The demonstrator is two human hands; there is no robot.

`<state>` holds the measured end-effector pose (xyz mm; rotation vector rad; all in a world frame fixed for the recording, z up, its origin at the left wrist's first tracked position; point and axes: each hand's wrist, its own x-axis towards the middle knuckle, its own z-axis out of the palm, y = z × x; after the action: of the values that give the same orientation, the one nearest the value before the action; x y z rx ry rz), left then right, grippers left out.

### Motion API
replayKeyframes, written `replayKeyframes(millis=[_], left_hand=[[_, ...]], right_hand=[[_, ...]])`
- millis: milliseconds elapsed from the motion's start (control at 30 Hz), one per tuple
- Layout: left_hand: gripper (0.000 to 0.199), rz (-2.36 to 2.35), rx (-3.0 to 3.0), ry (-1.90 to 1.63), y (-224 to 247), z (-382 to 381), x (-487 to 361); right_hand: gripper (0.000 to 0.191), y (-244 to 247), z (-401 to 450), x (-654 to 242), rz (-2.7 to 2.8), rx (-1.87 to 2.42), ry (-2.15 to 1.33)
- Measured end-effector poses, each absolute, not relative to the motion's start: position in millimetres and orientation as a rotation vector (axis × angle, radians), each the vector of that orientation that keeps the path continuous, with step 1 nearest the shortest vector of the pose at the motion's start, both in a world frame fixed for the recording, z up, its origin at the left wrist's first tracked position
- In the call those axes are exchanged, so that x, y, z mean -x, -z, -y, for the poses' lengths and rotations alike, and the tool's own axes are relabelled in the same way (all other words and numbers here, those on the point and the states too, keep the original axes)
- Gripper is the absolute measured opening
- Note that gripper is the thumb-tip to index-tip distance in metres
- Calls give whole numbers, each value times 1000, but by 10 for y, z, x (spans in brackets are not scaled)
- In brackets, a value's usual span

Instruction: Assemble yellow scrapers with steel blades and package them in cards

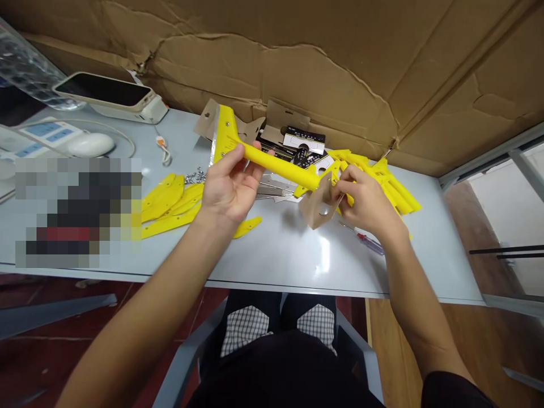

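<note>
Yellow scraper [283,165], brown card [312,207] in hands [227,192]; black-and-white label [304,140] illegible

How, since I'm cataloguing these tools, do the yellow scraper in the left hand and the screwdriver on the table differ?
The yellow scraper is held in the left hand; the screwdriver lies on the table. The scraper has a broad head and opaque yellow handle; the screwdriver has a slim shaft and translucent purplish handle. The scraper looks larger than the screwdriver. Both have handles.

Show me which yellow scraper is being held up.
The yellow scraper in the left hand, raised off the table; the other scrapers lie heaped at right.
</note>
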<state>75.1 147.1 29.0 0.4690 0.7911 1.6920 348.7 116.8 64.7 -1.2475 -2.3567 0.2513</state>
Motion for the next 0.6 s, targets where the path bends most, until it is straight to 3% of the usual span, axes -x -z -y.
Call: replayKeyframes(millis=[333,500,600], left_hand=[[23,-721,-570,-1584,-233,-1360,-928],[32,-767,-562,-1603,-168,-1366,-950],[35,-790,-593,-1622,-136,-1366,-937]], right_hand=[[17,-656,-1190,-3433,2044,1209,-640],[22,-546,-1163,-3233,1835,1214,-628],[17,-493,-1157,-3114,1705,1184,-830]])
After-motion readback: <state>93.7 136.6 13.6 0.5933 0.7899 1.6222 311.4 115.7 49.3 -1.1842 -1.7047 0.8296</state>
